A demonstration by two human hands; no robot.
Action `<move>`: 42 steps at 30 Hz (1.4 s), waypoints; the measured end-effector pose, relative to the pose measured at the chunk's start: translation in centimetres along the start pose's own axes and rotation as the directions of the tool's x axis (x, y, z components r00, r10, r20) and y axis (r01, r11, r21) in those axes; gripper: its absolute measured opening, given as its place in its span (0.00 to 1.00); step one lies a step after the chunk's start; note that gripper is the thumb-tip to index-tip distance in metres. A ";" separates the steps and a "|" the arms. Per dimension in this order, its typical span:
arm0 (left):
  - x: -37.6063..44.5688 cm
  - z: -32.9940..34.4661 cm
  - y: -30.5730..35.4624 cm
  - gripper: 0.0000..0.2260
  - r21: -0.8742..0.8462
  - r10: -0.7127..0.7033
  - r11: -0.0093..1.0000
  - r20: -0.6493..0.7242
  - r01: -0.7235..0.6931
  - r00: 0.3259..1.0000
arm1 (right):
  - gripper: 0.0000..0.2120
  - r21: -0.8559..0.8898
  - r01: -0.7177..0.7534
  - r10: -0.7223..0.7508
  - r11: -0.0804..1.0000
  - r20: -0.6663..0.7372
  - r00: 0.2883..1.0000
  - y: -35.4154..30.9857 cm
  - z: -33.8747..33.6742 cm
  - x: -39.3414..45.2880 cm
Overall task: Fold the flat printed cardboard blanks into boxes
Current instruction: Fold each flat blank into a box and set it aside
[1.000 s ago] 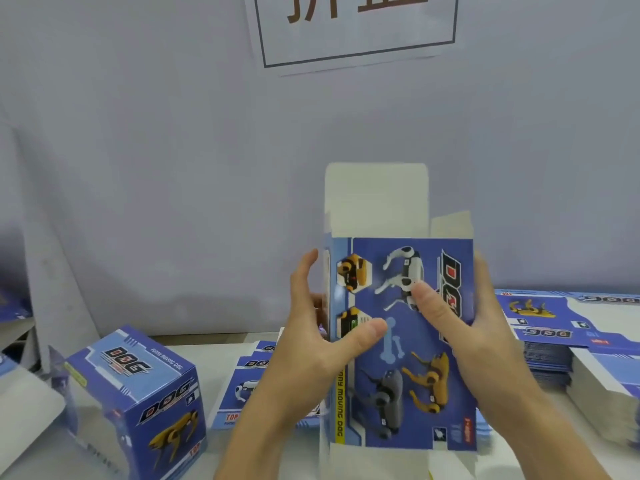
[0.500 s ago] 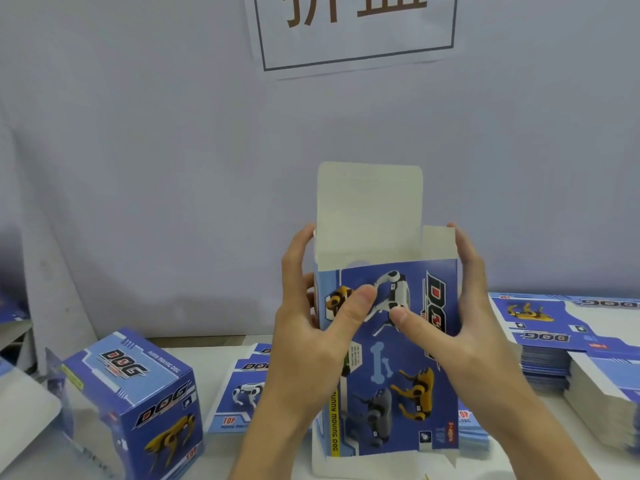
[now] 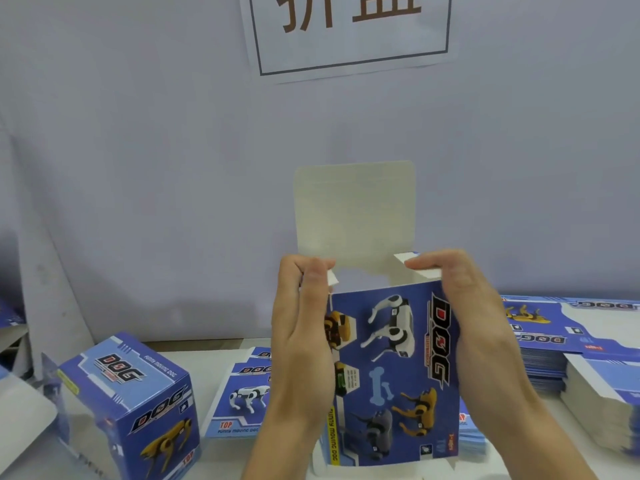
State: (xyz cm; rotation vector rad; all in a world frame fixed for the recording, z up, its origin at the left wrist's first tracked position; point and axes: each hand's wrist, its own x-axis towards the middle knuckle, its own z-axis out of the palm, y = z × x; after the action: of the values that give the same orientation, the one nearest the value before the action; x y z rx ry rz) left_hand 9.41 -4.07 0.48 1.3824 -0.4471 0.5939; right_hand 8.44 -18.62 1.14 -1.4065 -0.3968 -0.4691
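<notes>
Head view. A box [image 3: 394, 372] was held upright above the tabletop [image 3: 221, 459], at centre frame, its printed front turned toward the camera. The body had been opened into a tube. The tall lid flap [image 3: 355, 216] stood upright at the back, not yet closed. The left hand [image 3: 301, 327] gripped the left edge of the box, its fingers curled over the small left dust flap [image 3: 333, 279]. The right hand [image 3: 460, 306] gripped the right edge, its fingers curled over the right dust flap [image 3: 420, 268] and pressing it inward. The step in hand was judged to be the folding-in of the two side flaps; the lid remained to be tucked. The state of the bottom end could not be told.

One finished box [image 3: 131, 407] stood on the tabletop at the left, well apart from the hands. Flat blanks [image 3: 242, 400] lay behind the left hand. A large stack of blanks [image 3: 568, 337] rested at the right, and a second stack [image 3: 609, 407] lay nearer the camera. Most of the task was therefore judged to be outstanding.

The tabletop was pale and smooth. A plain grey-violet wall [image 3: 138, 168] rose directly behind it. A white paper sign [image 3: 349, 32] bearing brown characters inside a dark border was fixed to the wall above the box.
</notes>
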 end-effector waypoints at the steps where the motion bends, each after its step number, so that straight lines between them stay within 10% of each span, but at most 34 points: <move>1: 0.0 0.0 0.1 0.16 -0.006 0.008 1.000 -0.012 -0.008 1.000 | 0.14 0.011 -0.017 0.017 1.000 -0.007 1.000 -0.3 0.2 -0.1; 6: 0.1 -0.2 0.3 0.08 -0.031 -0.021 0.999 -0.013 0.021 1.000 | 0.07 0.001 -0.063 0.063 0.998 -0.015 0.998 -0.8 0.4 -0.1; 13: 0.2 -0.2 0.8 0.24 -0.065 -0.119 0.991 -0.003 0.118 0.993 | 0.25 0.034 -0.141 0.142 0.989 -0.029 0.989 -0.7 0.4 -0.1; 29: 0.5 -0.5 1.4 0.40 0.063 -0.148 0.987 0.042 0.145 0.988 | 0.18 0.178 -0.189 0.186 0.966 0.035 0.982 -2.2 0.3 -0.6; 38: 0.4 -1.0 0.8 0.22 -0.131 -0.148 0.980 0.045 0.153 0.988 | 0.21 0.186 -0.199 0.186 0.962 0.085 0.979 -3.1 -0.3 1.2; 42: 0.6 -1.2 0.4 0.20 -0.102 -0.103 0.989 0.042 0.107 0.994 | 0.18 -0.173 -0.056 0.104 0.983 0.282 0.954 -3.1 0.3 0.1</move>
State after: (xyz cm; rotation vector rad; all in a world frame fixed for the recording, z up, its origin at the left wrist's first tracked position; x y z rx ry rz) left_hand 9.55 -2.80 0.99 1.3106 -0.4260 0.4536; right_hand 6.90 -18.67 3.82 -1.6514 -0.5458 -0.2310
